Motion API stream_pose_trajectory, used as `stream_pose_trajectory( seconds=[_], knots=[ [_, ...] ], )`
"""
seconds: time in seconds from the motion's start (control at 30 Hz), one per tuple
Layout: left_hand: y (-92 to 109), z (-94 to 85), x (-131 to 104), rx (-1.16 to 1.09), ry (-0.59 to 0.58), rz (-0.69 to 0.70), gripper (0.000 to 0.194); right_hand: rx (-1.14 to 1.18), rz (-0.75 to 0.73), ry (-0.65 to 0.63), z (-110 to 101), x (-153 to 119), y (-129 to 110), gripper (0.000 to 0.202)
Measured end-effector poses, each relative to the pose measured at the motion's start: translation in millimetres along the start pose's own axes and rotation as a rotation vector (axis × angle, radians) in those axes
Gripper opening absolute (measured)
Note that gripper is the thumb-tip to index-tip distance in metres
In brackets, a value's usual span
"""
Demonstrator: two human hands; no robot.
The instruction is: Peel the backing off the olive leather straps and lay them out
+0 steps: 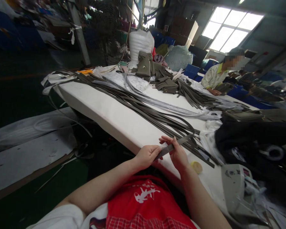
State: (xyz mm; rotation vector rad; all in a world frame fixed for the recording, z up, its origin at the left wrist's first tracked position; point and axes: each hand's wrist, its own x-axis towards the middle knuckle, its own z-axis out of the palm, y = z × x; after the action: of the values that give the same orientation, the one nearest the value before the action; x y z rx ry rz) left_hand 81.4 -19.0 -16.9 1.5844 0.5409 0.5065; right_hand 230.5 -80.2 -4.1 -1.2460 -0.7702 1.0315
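The left hand (147, 156) is closed, its thumb and bent fingers pinching the end of a flat grey-olive strap (181, 140) above the near edge of the white table (102, 109). The right hand (177, 154) is partly spread, its fingers stretched toward the left hand; the strap runs between its thumb and fingers, though how firmly they press cannot be told. Beyond the right hand the strap curves back over the bundle of dark straps (133, 103), which lies lengthwise from the table's far left corner toward its right side. Clear-wrapped strips (162, 103) lie on the bundle's far side. A yellowish roll (196, 167) sits near the near edge, just beside the right forearm, and a pale grey device (237, 190) stands farther right. Toward the far edge are olive bags (144, 65), with more loose straps (193, 93) to their right and a tall roll of white foam (141, 46) behind them. A person (215, 74) in a patterned top is at the far side, one hand near the straps there.
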Motion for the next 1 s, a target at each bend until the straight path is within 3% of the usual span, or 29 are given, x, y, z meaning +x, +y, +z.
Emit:
stream_pose_trajectory(
  seconds=[0.1,0.2,0.33,0.43,0.53,0.67,0.73,0.9,1.0],
  knots=[
    [3,1.4,5,0.151,0.113,0.104,0.053,-0.067,0.070,-0.113,12,-6,2,0.051],
    [2,-0.1,3,0.303,0.194,0.202,0.050,0.160,0.051,-0.076,7,-2,-10,0.034],
    [-7,-6.5,-6,0.297,0.103,0.115,0.051,0.506,-0.061,0.090,-30,16,-44,0.018],
    [-12,-8.6,-8,0.214,0.018,0.010,0.053,0.465,-0.111,0.144,-43,25,-53,0.020],
    [-10,-5.3,-1,0.180,0.021,0.023,0.054,0.325,-0.097,0.129,-26,25,-34,0.027],
    [-2,0.1,12,0.145,0.123,0.067,0.052,0.161,-0.074,0.037,8,17,-3,0.040],
    [-1,-0.7,14,0.177,0.162,0.101,0.050,0.150,-0.065,0.009,12,17,0,0.042],
    [-15,-13.8,4,0.296,0.104,0.109,0.049,0.414,-0.057,0.211,-28,33,-27,0.045],
    [-24,-20.1,-5,0.287,0.049,0.028,0.049,0.433,-0.036,0.264,-49,41,-37,0.045]
  ],
)
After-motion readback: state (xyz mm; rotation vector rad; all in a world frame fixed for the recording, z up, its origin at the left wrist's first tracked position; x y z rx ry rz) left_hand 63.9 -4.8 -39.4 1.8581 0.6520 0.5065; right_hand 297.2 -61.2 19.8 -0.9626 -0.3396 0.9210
